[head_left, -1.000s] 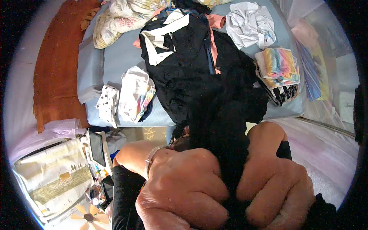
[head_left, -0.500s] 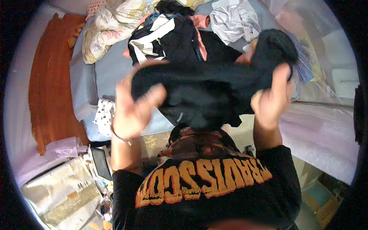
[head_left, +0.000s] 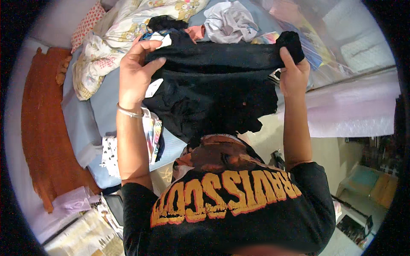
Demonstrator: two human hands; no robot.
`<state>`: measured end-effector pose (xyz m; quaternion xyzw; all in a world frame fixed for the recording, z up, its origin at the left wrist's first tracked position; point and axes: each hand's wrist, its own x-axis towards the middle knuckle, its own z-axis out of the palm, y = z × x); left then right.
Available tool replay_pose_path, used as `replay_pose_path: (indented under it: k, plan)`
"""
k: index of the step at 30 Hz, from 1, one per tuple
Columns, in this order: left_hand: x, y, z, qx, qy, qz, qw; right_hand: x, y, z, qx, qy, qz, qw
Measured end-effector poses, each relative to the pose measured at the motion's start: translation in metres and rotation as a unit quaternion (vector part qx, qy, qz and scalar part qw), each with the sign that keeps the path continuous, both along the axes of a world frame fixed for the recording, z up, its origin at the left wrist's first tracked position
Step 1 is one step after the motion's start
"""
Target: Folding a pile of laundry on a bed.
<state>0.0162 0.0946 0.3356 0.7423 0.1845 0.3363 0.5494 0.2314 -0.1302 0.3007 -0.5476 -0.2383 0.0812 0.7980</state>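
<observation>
A black garment [head_left: 222,59], its exact kind not plain, is stretched sideways between my two hands above the bed. My left hand [head_left: 137,70], with a pale bangle on its wrist, pinches the left end between thumb and fingers. At the other end, my right hand [head_left: 294,74] presses its thumb over a bunched part, its fingers mostly hidden behind the cloth. Along the top the garment forms a folded band, and below it the dark fabric hangs loosely toward my chest. Behind it, more dark clothing is partly covered.
A grey-blue mattress [head_left: 85,123] bears a patterned quilt [head_left: 96,64], a light grey cloth [head_left: 232,23] and a spotted white cloth [head_left: 110,153]. Reddish-brown fabric [head_left: 45,123] lies along the left. Clear plastic packs [head_left: 314,51] stand at the far right.
My hands have shifted slightly outward, and the black garment is pulled straighter, with more cloth hanging below. My left hand has closed on its end. The view has also shifted.
</observation>
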Motion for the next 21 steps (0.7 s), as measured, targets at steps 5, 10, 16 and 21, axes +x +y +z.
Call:
replay_pose_path:
  k: [5,10,16,21]
  plan:
    - [-0.012,-0.007,0.01,0.054,0.034,0.02,0.998,-0.018,-0.024,-0.001,-0.146,-0.042,-0.055,0.987]
    - [0.017,-0.085,-0.009,0.052,-0.022,-0.144,0.988,-0.075,-0.004,-0.029,-0.214,-0.132,0.199,0.947]
    - [0.038,-0.111,-0.024,0.176,-0.031,-0.296,0.938,-0.073,-0.019,-0.044,-0.294,-0.127,0.118,0.94]
    - [0.016,-0.077,-0.1,-0.138,0.062,-0.197,0.969,-0.002,-0.091,-0.014,-0.212,-0.023,-0.156,0.965]
